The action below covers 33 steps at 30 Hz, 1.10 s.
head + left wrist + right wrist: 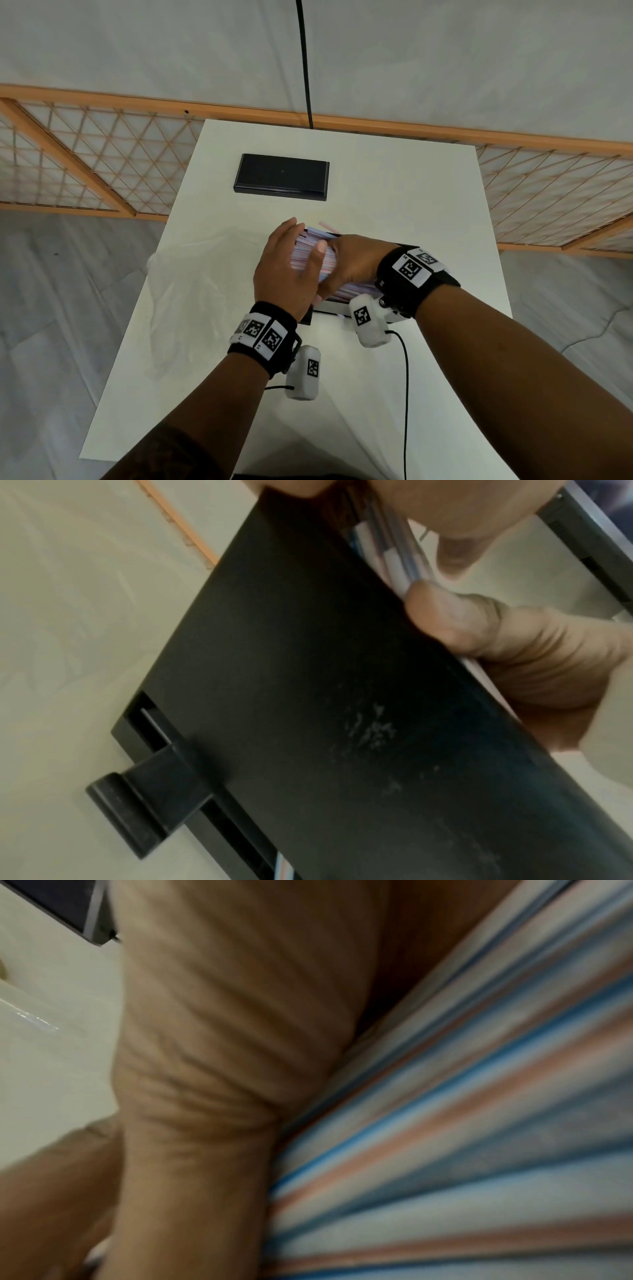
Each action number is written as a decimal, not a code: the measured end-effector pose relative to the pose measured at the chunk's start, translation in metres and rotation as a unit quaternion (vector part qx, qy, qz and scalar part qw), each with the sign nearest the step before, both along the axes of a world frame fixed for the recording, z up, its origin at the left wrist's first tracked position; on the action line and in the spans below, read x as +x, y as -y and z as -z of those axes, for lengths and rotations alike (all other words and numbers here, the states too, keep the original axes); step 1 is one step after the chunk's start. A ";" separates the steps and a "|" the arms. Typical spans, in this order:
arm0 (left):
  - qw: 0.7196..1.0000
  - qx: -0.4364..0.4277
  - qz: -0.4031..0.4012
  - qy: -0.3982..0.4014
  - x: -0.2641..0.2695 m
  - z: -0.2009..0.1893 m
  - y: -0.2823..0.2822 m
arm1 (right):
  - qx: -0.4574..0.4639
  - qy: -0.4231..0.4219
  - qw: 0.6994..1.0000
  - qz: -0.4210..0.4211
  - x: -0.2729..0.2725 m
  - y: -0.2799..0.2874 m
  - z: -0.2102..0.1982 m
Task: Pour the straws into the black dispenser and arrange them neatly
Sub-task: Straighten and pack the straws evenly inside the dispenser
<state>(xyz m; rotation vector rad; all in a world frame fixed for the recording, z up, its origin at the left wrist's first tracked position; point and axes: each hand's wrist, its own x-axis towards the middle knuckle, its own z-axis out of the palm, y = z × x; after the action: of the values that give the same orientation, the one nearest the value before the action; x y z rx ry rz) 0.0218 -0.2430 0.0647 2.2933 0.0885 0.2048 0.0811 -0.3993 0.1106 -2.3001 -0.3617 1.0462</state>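
The black dispenser (306,317) stands mid-table, mostly hidden under my hands; the left wrist view shows its dark side wall (308,696). A thick pile of pink, blue and white striped straws (306,246) lies in it. My left hand (291,263) presses flat against the pile's left end, thumb on top of the straws (387,547). My right hand (349,263) arches over the pile from the right, its fingers curling down out of sight behind the left thumb. The right wrist view is filled by the blurred straws (479,1123) against my palm.
The dispenser's black lid (281,178) lies flat at the back of the white table (428,205). A crumpled clear plastic bag (191,274) lies at the left edge. One loose straw (329,225) pokes out behind the pile. A black cable (305,61) hangs behind.
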 end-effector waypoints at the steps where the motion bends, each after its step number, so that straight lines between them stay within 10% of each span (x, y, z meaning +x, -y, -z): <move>1: 1.000 -0.004 -0.001 0.000 0.000 0.000 -0.001 | 0.001 0.007 1.000 0.000 0.000 -0.001 -0.002; 11: 1.000 -0.006 -0.014 0.002 -0.002 0.002 -0.002 | -0.106 0.103 0.988 -0.047 0.004 -0.011 -0.015; 25: 0.998 -0.024 -0.011 0.055 -0.001 -0.004 0.001 | 0.007 0.221 0.975 0.022 -0.027 0.006 0.022; 33: 0.963 0.179 0.153 0.134 0.030 -0.019 -0.002 | 0.069 0.245 0.967 0.033 -0.035 0.010 0.025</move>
<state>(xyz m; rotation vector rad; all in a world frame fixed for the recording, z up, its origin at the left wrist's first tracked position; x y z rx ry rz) 0.0523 -0.2409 0.0839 2.5712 -0.4761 0.3925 0.0457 -0.4093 0.0851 -2.4020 -0.5280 0.3920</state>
